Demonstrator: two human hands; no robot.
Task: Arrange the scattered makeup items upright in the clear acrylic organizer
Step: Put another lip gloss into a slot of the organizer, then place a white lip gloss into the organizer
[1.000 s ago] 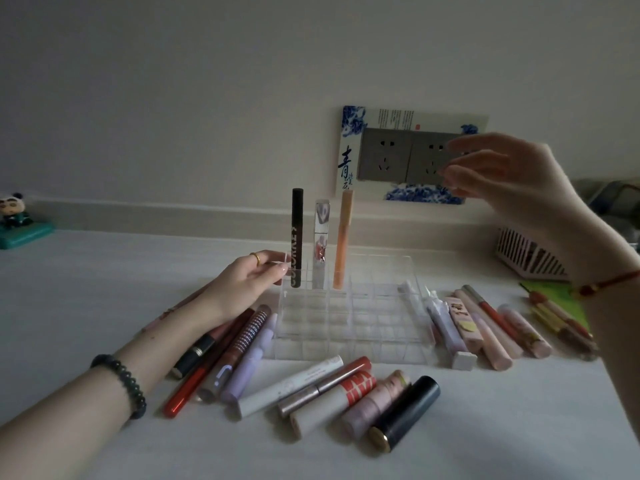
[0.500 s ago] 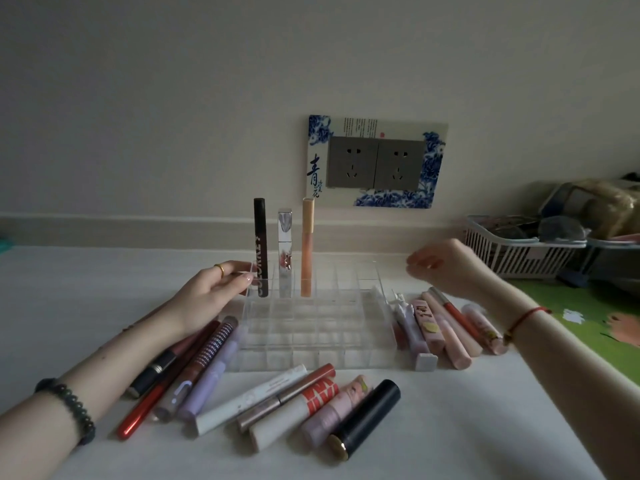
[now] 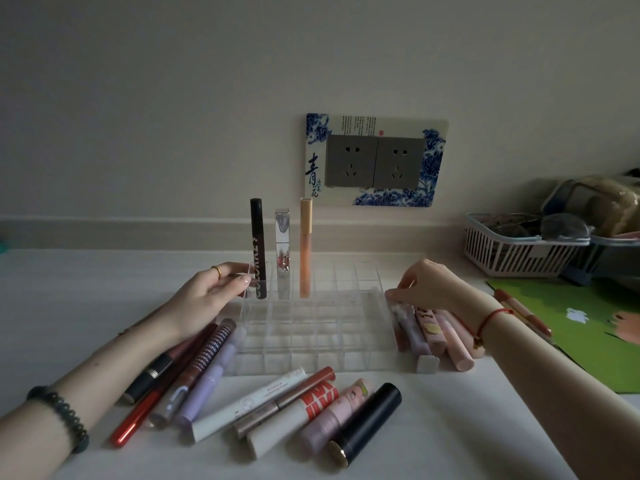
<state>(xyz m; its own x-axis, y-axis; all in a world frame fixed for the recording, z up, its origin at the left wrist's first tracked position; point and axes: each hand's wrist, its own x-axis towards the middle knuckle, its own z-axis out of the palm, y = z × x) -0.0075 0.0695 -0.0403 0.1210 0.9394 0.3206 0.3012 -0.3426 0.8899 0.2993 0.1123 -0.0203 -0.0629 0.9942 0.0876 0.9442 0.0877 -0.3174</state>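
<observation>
The clear acrylic organizer (image 3: 311, 344) stands mid-table. Upright in its back row are a black mascara (image 3: 258, 251), a silver gloss (image 3: 282, 251) and an orange tube (image 3: 305, 247). My left hand (image 3: 207, 296) grips the organizer's back left corner. My right hand (image 3: 429, 285) curls its fingertips onto the far ends of the tubes lying to the right (image 3: 433, 334), seemingly pinching one. Several more tubes lie to the left (image 3: 207, 382) and in front (image 3: 277, 403), among them a black lipstick (image 3: 367, 420).
A pink basket (image 3: 512, 251) with clutter sits at the back right, and a green mat (image 3: 588, 327) with two pencils covers the right side. A wall socket (image 3: 375, 161) is behind the organizer. A red pencil (image 3: 138, 420) lies at the front left.
My right hand has come down from in front of the socket to the tubes right of the organizer. My left hand has kept its hold on the corner.
</observation>
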